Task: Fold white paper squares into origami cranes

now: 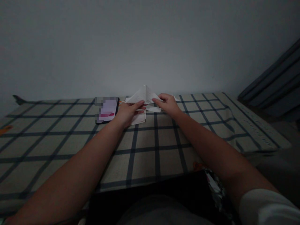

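Note:
Both my hands hold a white sheet of folded paper [142, 94], its peak pointing away from me and a crease down its middle. My left hand [129, 112] grips the lower left edge, thumb on top and fingers beneath. On the other side, my right hand [168, 103] pinches the lower right corner between thumb and fingers. Below the folded paper lies a stack of pale paper [138, 119], partly covered by my left hand. A loose white strip [153, 108] shows between the hands; I cannot tell whether it belongs to the folded sheet.
A phone [107, 109] with its screen lit lies left of my left hand. The checked tablecloth [145, 150] covers the table, which meets a plain wall [150, 43]. An orange object [6, 129] sits at the far left edge. Dark curtain folds [274, 70] hang at the right.

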Demonstrator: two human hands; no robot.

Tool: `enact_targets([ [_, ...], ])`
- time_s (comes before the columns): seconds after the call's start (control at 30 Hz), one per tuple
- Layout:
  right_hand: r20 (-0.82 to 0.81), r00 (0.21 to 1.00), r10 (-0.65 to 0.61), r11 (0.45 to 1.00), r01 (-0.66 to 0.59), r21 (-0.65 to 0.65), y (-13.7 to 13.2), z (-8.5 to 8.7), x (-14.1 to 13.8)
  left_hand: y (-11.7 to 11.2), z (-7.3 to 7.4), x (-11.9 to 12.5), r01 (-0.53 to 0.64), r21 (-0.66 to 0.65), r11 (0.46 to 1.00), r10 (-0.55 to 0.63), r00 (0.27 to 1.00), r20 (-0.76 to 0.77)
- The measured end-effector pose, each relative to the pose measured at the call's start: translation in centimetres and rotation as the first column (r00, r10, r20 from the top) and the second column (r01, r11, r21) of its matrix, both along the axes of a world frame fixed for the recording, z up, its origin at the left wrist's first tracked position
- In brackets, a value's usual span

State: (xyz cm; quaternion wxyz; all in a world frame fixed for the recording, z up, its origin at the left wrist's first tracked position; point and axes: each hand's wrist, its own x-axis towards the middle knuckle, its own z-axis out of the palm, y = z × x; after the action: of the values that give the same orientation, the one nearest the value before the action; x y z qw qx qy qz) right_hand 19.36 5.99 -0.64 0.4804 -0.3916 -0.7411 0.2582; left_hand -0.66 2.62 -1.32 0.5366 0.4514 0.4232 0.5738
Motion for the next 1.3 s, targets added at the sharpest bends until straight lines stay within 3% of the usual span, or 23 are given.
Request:
enact_targets([
  [0.2, -0.329, 0.941, 0.074, 0.966, -0.15, -0.212, 0.6, -0.3, -0.3, 0.1, 0.5, 0.0, -0.033, -0.008, 0.999, 0.034, 0.998, 0.054],
  [0.33, -0.321, 0.927, 0.192, 0.909, -0.291, -0.297, 1.0, -0.9, -0.4, 0.1, 0.7, 0.0, -0.054, -0.009, 0.998, 0.054, 0.997, 0.053],
  [0.43, -0.301, 0.928, 0.22, 0.892, -0.316, -0.322, 1.0, -1.3, -0.6, 0.1, 0.2, 0.0, -0.041, 0.006, 0.999, 0.041, 0.998, 0.037],
  [0.7, -0.285, 0.945, 0.159, 0.915, -0.249, -0.317, 0.5, -0.4, -0.7, 0.1, -0.3, -0.1, -0.034, 0.113, 0.993, 0.049, 0.989, -0.137],
  [0.9, -0.246, 0.95, 0.19, 0.915, -0.262, -0.306, 0.3, -0.4, -0.6, -0.1, 0.1, -0.1, -0.003, 0.145, 0.989, 0.033, 0.978, -0.204],
  [1.13, -0.224, 0.941, 0.253, 0.926, -0.302, -0.224, 0.2, -0.8, -0.6, 0.5, -0.7, -0.5, 0.007, 0.2, 0.98, 0.05, 0.958, -0.282],
  [1.3, -0.204, 0.949, 0.241, 0.947, -0.276, -0.163, 0.1, -1.0, -0.8, -0.1, -0.2, -0.6, 0.003, 0.261, 0.965, 0.123, 0.877, -0.465],
])
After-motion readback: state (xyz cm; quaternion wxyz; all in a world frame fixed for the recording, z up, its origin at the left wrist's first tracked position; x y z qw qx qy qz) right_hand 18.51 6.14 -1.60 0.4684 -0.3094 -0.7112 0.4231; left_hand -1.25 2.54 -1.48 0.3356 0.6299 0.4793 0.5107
